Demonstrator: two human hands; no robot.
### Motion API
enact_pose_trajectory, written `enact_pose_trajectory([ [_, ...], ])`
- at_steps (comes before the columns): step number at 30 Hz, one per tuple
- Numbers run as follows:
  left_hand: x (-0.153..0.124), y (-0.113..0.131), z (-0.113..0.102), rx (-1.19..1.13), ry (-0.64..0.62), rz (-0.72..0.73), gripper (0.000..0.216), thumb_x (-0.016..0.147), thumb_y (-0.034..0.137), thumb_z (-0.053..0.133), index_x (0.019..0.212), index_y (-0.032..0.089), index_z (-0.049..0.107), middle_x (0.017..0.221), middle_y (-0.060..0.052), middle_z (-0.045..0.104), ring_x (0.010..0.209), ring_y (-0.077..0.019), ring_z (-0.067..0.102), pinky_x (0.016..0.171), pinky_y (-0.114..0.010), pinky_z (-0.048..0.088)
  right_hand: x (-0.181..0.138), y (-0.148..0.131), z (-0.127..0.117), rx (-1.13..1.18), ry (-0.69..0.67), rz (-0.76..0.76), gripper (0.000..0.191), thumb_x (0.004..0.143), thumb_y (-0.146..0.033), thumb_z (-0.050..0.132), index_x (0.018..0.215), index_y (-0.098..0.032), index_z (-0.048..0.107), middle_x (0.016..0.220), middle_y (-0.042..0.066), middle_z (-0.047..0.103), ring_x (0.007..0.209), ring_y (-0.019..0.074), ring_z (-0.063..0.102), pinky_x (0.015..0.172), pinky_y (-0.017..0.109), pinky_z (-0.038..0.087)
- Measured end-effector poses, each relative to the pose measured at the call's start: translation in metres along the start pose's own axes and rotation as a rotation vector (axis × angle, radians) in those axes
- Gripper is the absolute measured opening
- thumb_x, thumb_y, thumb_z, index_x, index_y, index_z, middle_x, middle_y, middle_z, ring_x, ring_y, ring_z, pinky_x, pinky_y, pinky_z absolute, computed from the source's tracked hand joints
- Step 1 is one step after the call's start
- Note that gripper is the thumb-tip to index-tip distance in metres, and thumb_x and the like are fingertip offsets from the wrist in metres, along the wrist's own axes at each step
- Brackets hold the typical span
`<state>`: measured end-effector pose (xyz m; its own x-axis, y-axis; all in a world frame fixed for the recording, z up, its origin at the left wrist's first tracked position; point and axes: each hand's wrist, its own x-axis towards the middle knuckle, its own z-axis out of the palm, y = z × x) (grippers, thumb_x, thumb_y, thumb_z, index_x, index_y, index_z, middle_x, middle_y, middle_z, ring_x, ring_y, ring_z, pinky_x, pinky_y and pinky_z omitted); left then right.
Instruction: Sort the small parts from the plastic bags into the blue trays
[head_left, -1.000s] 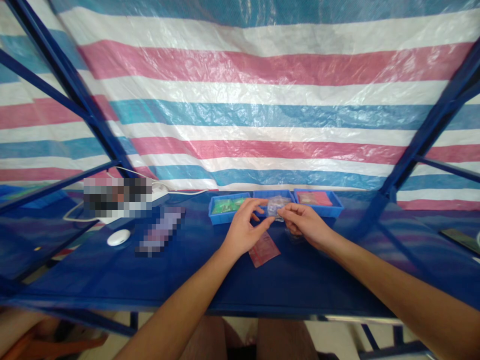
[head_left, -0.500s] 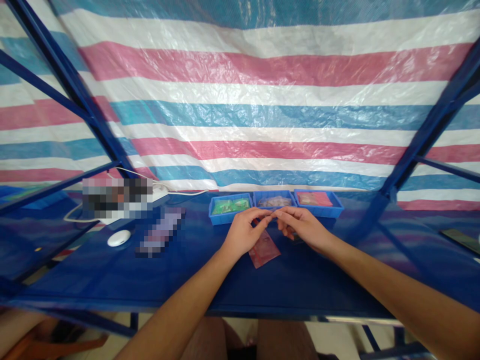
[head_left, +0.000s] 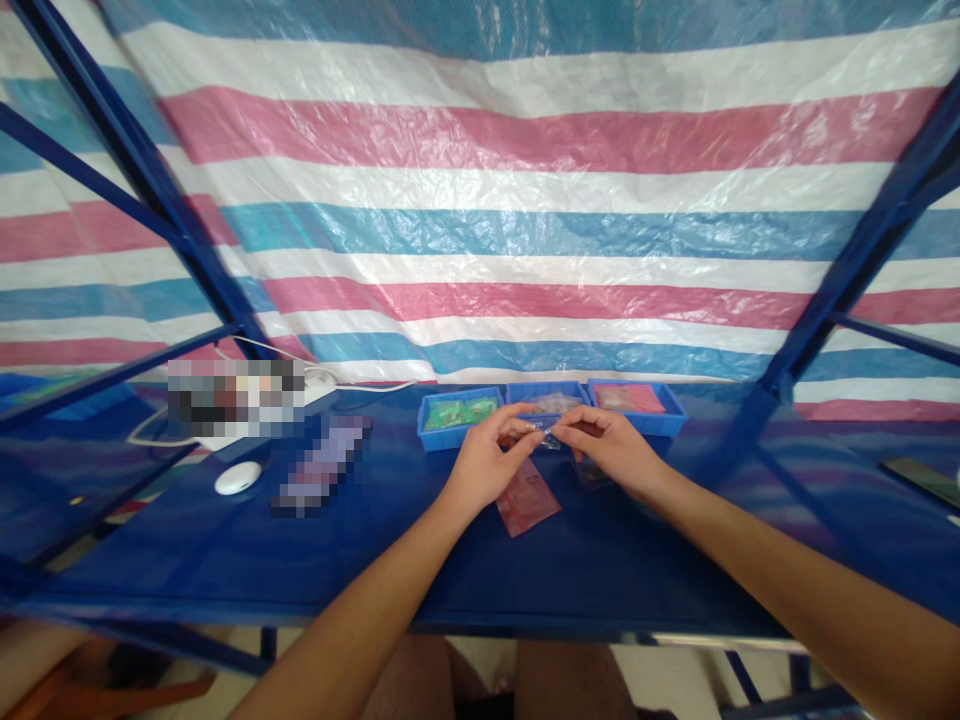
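Clear bag [head_left: 549,439] is being pinched by left hand [head_left: 487,458] and right hand [head_left: 609,452], fingers nearly closed, in front of middle tray [head_left: 514,394]. Red packet [head_left: 529,500], also in front, is being overlapped by left hand.

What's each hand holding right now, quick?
Left hand: curled at a clear bag; whether it grips cannot be told.
Right hand: closed, pinching the bag's edge.

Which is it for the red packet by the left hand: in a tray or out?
Out. The red packet lies on the blue table, nearer than the trays; the left hand hides some of it.
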<state>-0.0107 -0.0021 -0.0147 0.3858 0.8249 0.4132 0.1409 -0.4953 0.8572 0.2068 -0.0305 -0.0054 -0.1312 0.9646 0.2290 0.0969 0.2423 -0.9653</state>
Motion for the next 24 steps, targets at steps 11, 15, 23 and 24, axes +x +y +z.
enact_pose_trajectory([
  [11,-0.002,0.008,0.002,0.068,-0.007,0.076,0.033,0.092,0.037,0.077,0.121,0.022,0.077,0.115,-0.01,0.076,0.1,-0.0216,0.075,0.086,-0.033,0.062,0.004,0.008,-0.003,0.108,0.066,-0.013,0.034,0.086,-0.054,0.079,0.091,-0.022,0.072,0.089,0.003,0.074,0.071,0.0155,0.066,0.061,0.028,0.055],
  [15,-0.003,0.012,0.003,0.048,-0.033,0.059,0.038,0.088,0.039,0.081,0.12,0.02,0.077,0.114,-0.01,0.077,0.1,-0.0232,0.076,0.088,-0.035,0.063,-0.002,-0.002,0.004,0.136,-0.064,0.0,0.035,0.087,-0.056,0.077,0.098,-0.023,0.078,0.107,0.006,0.077,0.093,0.0221,0.072,0.075,0.034,0.063],
  [23,0.001,-0.003,-0.001,-0.047,0.04,-0.01,0.025,0.095,0.039,0.073,0.11,0.019,0.073,0.101,-0.008,0.081,0.094,-0.0238,0.079,0.091,-0.039,0.063,-0.002,-0.002,0.002,-0.027,-0.009,-0.073,0.036,0.09,-0.059,0.074,0.097,-0.024,0.077,0.095,0.005,0.074,0.073,0.0178,0.066,0.066,0.033,0.06],
  [24,0.001,-0.005,0.0,-0.097,0.054,-0.016,0.027,0.093,0.038,0.075,0.111,0.019,0.072,0.1,-0.008,0.08,0.093,-0.023,0.079,0.091,-0.038,0.063,-0.002,-0.002,0.002,-0.076,0.004,-0.108,0.035,0.091,-0.058,0.073,0.097,-0.024,0.077,0.097,0.006,0.073,0.072,0.0176,0.065,0.065,0.033,0.059],
])
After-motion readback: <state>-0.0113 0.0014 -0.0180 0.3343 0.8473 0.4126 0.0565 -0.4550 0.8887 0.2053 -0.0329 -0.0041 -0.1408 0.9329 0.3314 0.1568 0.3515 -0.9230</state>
